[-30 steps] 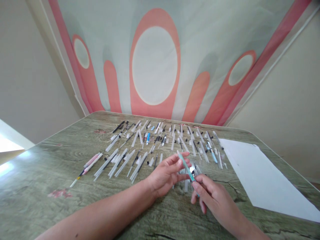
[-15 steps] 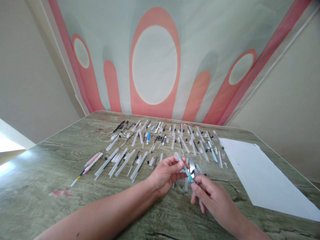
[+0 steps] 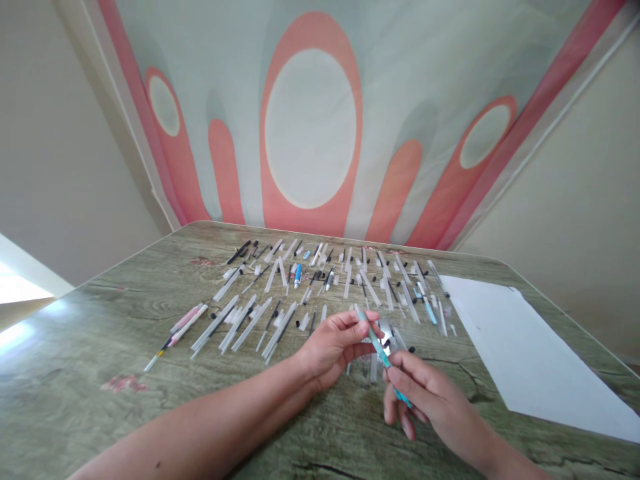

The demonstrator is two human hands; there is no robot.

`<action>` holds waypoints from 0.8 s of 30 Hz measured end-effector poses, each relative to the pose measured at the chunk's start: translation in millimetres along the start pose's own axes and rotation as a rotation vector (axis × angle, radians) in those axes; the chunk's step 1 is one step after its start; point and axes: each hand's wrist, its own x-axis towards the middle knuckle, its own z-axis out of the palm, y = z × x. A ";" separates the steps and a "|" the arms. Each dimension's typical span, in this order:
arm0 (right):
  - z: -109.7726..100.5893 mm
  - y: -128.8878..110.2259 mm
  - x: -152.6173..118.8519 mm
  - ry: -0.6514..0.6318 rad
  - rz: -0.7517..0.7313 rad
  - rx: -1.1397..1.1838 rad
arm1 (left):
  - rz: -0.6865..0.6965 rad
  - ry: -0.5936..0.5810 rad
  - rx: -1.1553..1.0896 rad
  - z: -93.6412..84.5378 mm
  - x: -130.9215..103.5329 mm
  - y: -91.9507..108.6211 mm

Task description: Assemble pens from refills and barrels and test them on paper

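Left hand and right hand: both pinching one pen | Pen: slanting between them, above tabletop, upper part at left hand

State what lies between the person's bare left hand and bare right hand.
In the head view, a slim teal pen slants across the gap: the left hand holds its paler upper part, the right hand its brighter lower part.

Left of one white sheet, one left hand and one right hand are holding one teal pen, two pink-marked pen parts are lying farthest from it, and over a dozen clear tubes, too crowded to count exactly, are lying between.
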 end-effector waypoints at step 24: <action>-10.5 2.3 2.4 0.288 -0.027 0.061 | 0.075 0.149 0.117 -0.6 0.3 -2.9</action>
